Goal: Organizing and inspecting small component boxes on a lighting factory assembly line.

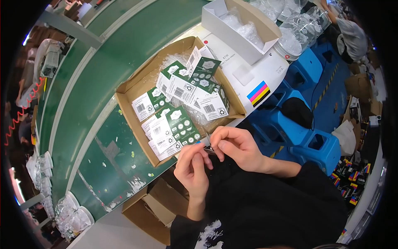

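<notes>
Both hands, left hand [192, 169] and right hand [236, 146], had fingers pinched together on a small clear plastic sleeve [208, 145], at five o'clock from the shallow brown cardboard box [133, 85] of green-and-white cards [182, 124]; opening it seemingly needed fine grip.

Above the hands, an open brown cardboard box [128, 89] holds many green and white packets [182, 89]. Further up stands a white box [232, 31] with clear bags. Blue stools [319, 145] are right of the hands.
</notes>
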`<state>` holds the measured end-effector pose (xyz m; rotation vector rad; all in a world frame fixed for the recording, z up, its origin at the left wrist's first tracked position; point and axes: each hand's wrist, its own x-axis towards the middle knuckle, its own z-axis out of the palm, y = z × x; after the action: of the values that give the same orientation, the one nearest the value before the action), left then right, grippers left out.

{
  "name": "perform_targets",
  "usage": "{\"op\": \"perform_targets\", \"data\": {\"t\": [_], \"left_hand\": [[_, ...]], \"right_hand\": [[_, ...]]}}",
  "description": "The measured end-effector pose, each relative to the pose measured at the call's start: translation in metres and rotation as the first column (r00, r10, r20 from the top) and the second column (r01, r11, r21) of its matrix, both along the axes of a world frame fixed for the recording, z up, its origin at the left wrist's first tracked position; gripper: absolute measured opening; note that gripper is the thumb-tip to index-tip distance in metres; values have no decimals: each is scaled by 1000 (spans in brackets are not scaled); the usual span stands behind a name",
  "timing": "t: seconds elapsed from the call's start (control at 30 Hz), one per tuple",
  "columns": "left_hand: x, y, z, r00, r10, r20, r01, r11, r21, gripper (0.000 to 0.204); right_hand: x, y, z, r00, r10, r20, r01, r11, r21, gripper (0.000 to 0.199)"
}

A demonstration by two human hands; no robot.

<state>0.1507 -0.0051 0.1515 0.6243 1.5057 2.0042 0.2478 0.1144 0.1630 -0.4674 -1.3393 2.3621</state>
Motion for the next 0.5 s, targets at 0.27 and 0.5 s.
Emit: {"op": "perform_targets", "data": {"t": [0.27,0.5], "left_hand": [[1,5,0,996,14,-91,-18,999,-45,25],[1,1,-2,995,-25,-97,20,999,-50,37]], "right_hand": [[-2,1,2,999,-17,46,14,997,71,10],[1,5,-7,999,-31,15,29,989,142,10]]}}
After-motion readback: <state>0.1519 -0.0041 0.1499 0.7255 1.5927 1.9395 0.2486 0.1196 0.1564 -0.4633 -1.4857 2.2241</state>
